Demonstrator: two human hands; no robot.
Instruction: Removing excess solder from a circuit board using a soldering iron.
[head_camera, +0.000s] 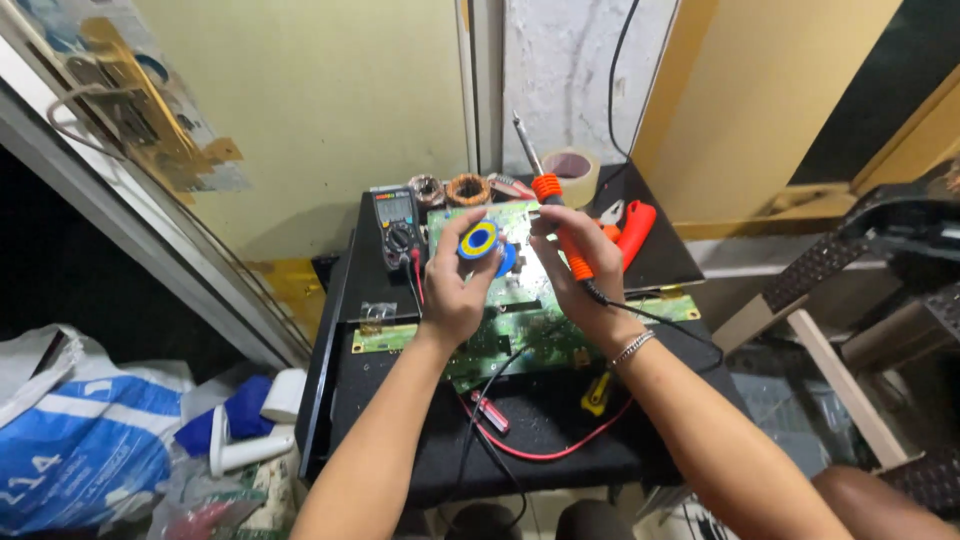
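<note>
Over the green circuit board, the left hand is wrapped around a blue and yellow solder spool, while the right hand is closed on an orange-handled soldering iron, tip pointing up and away. Both hands sit close together. Just left of the board there's a multimeter, behind it a tape roll, and right of it red pliers.

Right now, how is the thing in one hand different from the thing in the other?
The left hand holds a solder spool, round, blue and yellow. The right hand holds a soldering iron, long, orange-handled, its metal tip pointing up. The soldering iron trails a black cord; the solder spool has none. Both are above the green circuit board.
</note>
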